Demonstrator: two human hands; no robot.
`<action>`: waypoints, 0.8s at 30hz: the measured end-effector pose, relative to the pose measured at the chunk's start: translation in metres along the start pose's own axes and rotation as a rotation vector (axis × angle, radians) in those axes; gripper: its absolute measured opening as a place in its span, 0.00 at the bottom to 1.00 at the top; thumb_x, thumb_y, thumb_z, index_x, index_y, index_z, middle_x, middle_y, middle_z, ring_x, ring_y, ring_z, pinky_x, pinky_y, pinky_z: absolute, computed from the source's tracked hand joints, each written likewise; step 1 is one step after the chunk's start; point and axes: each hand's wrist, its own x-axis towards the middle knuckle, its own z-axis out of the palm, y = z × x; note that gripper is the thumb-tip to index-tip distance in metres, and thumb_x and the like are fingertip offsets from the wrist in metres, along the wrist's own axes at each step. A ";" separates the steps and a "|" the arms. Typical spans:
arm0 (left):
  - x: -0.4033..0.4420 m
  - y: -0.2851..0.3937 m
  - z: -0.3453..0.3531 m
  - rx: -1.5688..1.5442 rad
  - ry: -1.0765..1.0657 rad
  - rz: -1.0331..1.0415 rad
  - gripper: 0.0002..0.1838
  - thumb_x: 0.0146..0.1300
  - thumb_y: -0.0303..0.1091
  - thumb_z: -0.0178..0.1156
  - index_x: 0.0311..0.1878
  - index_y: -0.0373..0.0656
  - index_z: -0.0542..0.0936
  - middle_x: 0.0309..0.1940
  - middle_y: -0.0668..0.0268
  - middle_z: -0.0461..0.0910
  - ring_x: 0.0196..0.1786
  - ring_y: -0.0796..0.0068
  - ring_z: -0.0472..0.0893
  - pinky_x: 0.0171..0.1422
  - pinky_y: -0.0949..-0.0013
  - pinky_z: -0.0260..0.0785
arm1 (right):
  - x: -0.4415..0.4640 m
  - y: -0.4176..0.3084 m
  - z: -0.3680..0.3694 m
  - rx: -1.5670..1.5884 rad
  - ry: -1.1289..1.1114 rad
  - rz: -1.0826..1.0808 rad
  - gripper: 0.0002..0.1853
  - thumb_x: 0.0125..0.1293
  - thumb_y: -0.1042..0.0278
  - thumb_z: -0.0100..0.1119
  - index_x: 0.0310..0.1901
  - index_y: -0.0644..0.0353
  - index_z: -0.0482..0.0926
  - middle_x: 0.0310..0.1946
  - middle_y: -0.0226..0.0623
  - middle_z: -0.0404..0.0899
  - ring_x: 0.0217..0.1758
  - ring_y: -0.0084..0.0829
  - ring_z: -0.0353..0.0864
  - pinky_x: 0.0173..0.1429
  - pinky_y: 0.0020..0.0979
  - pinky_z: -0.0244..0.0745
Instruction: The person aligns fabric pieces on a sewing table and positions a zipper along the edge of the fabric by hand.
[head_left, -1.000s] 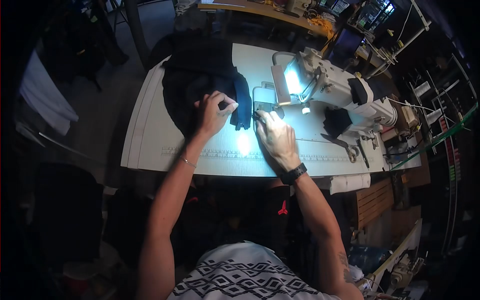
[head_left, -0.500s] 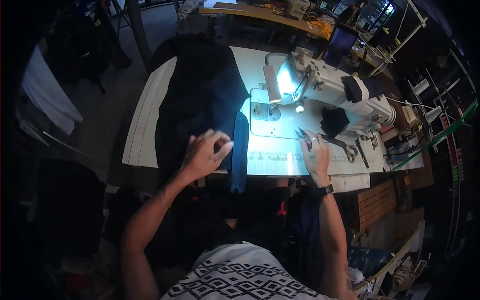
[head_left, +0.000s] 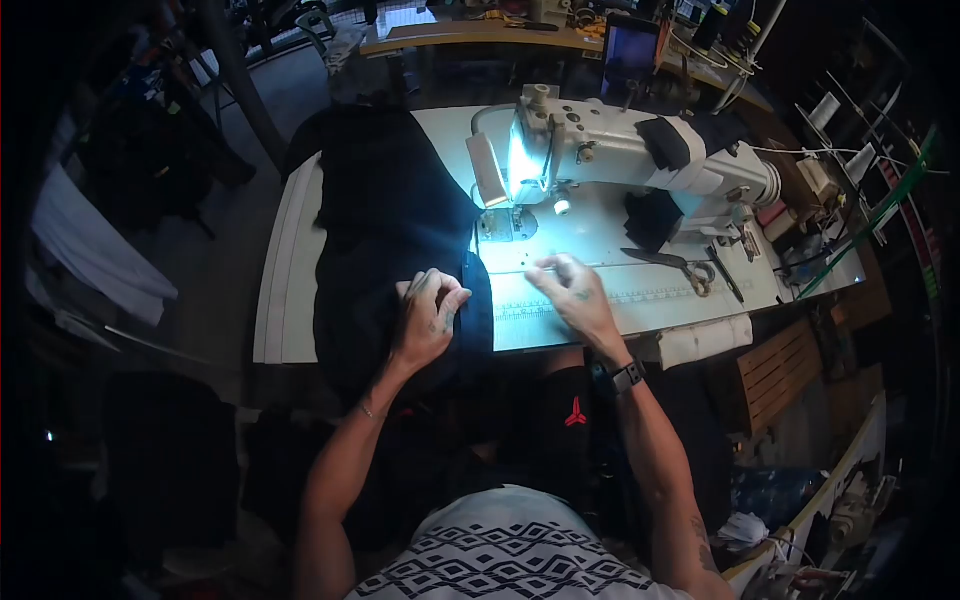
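Note:
A large black garment piece (head_left: 385, 190) spreads over the left of the sewing table, its front edge hanging toward my lap. Above its right part is my left hand (head_left: 430, 318), thumb and fingers pinched together; anything between them is too small to make out. My right hand (head_left: 575, 295), slightly blurred, is over the white tabletop right of the cloth. Its fingers are curled together, and what they hold, if anything, is hidden. A narrow dark strip (head_left: 470, 270) runs along the cloth's right edge. Beyond my hands stands a sewing machine (head_left: 600, 140) with its lamp lit.
Large scissors (head_left: 690, 268) lie right of my right hand, beside a thin dark tool (head_left: 725, 275). A printed ruler (head_left: 640, 295) runs along the table's front. A white roll (head_left: 705, 340) is at the front edge. Behind is another worktable (head_left: 480, 35).
My right hand has moved left toward the cloth; the small snips seen at it before no longer show. My left hand's fingers have drawn closer together. The camera view has shifted.

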 end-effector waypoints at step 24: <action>0.029 0.010 0.007 0.050 0.030 0.066 0.14 0.67 0.33 0.78 0.51 0.39 0.87 0.33 0.62 0.83 0.37 0.63 0.83 0.42 0.61 0.74 | 0.052 -0.010 0.038 0.435 -0.118 0.061 0.14 0.75 0.60 0.76 0.34 0.60 0.88 0.26 0.21 0.78 0.29 0.13 0.71 0.34 0.24 0.65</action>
